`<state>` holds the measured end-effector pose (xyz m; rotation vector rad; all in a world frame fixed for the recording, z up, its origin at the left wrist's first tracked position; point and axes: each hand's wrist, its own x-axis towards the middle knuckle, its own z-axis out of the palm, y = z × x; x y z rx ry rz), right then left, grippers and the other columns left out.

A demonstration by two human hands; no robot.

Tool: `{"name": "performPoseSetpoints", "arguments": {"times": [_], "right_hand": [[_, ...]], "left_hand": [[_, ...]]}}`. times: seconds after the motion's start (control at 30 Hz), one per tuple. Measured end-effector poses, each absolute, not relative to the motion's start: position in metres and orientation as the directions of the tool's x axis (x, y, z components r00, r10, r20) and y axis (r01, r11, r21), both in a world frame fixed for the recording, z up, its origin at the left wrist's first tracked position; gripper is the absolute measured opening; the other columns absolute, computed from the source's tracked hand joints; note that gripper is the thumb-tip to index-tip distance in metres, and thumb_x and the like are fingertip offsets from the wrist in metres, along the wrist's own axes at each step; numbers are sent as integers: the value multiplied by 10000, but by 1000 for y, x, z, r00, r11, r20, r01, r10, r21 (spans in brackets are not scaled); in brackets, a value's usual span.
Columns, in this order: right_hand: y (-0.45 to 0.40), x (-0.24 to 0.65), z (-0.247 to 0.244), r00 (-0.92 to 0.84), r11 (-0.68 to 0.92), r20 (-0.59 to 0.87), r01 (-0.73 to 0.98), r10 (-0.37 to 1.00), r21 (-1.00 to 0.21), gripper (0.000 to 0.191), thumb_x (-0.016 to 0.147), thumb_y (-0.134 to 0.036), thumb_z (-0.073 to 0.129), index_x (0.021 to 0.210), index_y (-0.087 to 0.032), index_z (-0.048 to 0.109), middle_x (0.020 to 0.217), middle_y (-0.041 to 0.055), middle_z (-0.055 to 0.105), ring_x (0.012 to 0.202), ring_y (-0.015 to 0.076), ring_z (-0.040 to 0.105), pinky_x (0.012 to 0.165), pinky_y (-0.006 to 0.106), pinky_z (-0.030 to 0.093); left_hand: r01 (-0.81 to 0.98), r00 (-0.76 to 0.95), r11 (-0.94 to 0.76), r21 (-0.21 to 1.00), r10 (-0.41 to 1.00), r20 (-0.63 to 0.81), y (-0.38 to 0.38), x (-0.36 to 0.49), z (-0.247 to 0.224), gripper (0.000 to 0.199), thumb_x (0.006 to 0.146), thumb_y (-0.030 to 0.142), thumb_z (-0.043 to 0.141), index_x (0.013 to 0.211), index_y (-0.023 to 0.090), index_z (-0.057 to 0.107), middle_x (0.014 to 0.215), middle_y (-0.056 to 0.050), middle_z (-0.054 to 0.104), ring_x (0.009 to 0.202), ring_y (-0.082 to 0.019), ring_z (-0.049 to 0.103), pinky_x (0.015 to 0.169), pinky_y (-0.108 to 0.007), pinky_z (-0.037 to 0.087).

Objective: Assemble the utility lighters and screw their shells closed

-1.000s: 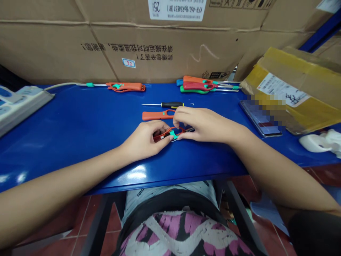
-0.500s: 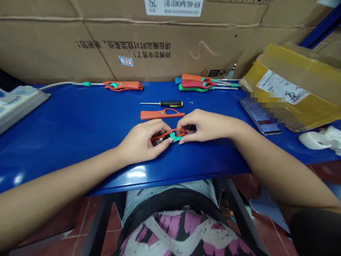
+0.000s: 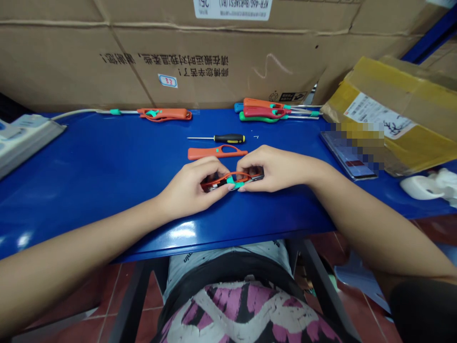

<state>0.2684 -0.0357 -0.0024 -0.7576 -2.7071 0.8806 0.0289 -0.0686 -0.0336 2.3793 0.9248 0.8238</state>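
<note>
An opened orange lighter half [image 3: 234,180] with a green trigger piece and inner parts is held between my two hands, just above the blue table. My left hand [image 3: 200,186] grips its left end, thumb near the green piece. My right hand [image 3: 262,169] pinches the right part, where a dark piece and a metal rod show. The fingers partly hide the inner parts. Just behind my hands lies a separate orange shell half [image 3: 214,152]. Beyond it rests a black and yellow screwdriver [image 3: 229,138], with small screws [image 3: 256,136] to its right.
An orange lighter [image 3: 167,114] lies at the back left, near a white power strip [image 3: 26,138]. Several colored lighters [image 3: 264,110] are piled at the back right. A phone [image 3: 348,155] and a taped box [image 3: 392,114] sit at the right. Cardboard [image 3: 124,43] stands behind.
My right fingertips have shifted slightly to the left, and more of the dark piece and rod at the right end shows. Both hands keep their hold on the lighter half.
</note>
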Motion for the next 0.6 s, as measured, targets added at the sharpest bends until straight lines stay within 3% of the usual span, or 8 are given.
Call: {"name": "performPoseSetpoints", "arguments": {"times": [0.17,0.33,0.6], "right_hand": [[-37,269,0,-856,687,17,403,517,-605,124,862,-245,653,780,-156,623,654,-48,520,600,86,448,591,232,331],[-37,269,1,-867,697,20,386,498,-605,194,913,-313,636,833,-140,674,677,-28,565,613,94,474,603,237,352],[-35,270,1,-868,692,-6,400,497,-601,210,925,-316,649,908,-121,726,731,2,657,624,102,513,610,240,371]], "left_hand": [[417,595,-626,659,736,323,-67,30,-34,187,916,334,676,927,149,694,829,-21,628,644,-107,521,622,-247,437],[409,587,-582,703,757,286,-67,29,-35,176,893,323,692,905,148,680,850,-24,637,631,-104,524,597,-248,430],[333,619,-510,793,752,224,-63,28,-35,229,907,329,695,1058,161,733,957,-50,707,732,-129,592,669,-260,471]]}}
